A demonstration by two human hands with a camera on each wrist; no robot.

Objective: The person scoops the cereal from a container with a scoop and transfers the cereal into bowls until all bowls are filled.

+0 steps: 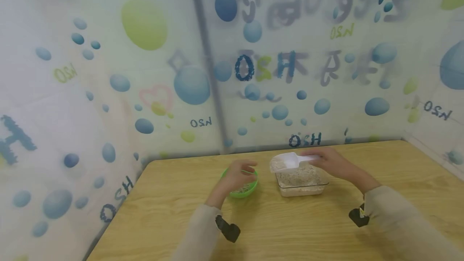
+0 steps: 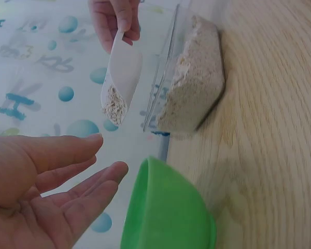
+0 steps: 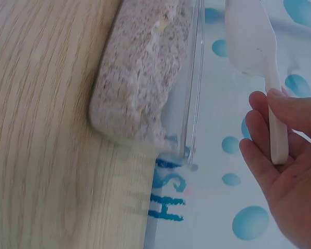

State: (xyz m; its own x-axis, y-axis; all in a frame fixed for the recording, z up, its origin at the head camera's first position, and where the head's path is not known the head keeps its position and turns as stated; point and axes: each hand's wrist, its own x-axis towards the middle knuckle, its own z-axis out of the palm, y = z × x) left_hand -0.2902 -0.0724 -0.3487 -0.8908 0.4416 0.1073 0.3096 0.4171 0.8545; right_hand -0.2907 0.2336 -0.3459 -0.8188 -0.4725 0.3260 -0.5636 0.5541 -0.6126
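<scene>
My right hand [image 1: 331, 162] grips the handle of a white plastic scoop [image 1: 293, 160]. In the left wrist view, a small heap of pale flaky meal [image 2: 114, 107] lies at the scoop's front. The scoop is held above a clear rectangular container [image 1: 302, 192] filled with the same coarse, beige meal [image 3: 140, 67]. To the left stands a green bowl [image 2: 176, 207], with some flakes showing inside it in the head view. Over this bowl hovers my left hand [image 1: 237, 178], its fingers apart and loosely bent, holding nothing.
Bowl and container stand side by side on a wooden table [image 1: 174, 196], toward its far edge. Close behind the table hangs a whitish curtain [image 1: 253, 112] printed with blue and green drops, which also encloses both sides. Each wrist wears a small black device [image 1: 228, 228].
</scene>
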